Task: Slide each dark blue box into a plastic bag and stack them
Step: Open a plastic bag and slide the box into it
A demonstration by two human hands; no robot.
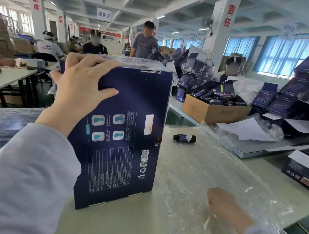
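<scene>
Left hand [80, 87] grips the upright dark blue box [126, 133]; right hand [224, 205], fingers hidden, rests on plastic bags [212, 162] under it. A loosened grip could topple the box.

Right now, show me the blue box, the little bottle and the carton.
blue box [125, 142]: head view, its printed front face.
bottle [183, 138]: head view, middle of its body.
carton [214, 112]: head view, its brown front wall.
</scene>
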